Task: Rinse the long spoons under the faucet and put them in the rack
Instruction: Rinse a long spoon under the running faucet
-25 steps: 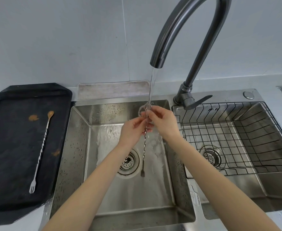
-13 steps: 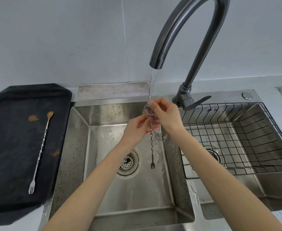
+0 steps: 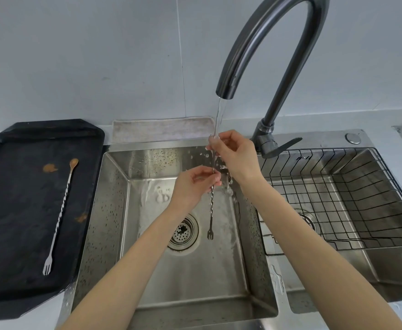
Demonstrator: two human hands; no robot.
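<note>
Spoon [image 3: 211, 206] higher since earlier frame

The faucet [image 3: 261, 44] arched high over the left basin [image 3: 190, 270], with open air beneath its spout except for the falling water. Under the spout, both hands [image 3: 233, 156] and the upright long spoon [image 3: 211, 206] filled the basin's middle. Right of the faucet base, the wire rack [image 3: 338, 198] lay open from above. Left of the faucet, the black tray [image 3: 16, 210] held another spoon [image 3: 60, 215], with bare tray either side.

forearms: bare, unsleeved | left hand [image 3: 192, 184]: ungloved | right hand [image 3: 235, 156]: ungloved
</note>
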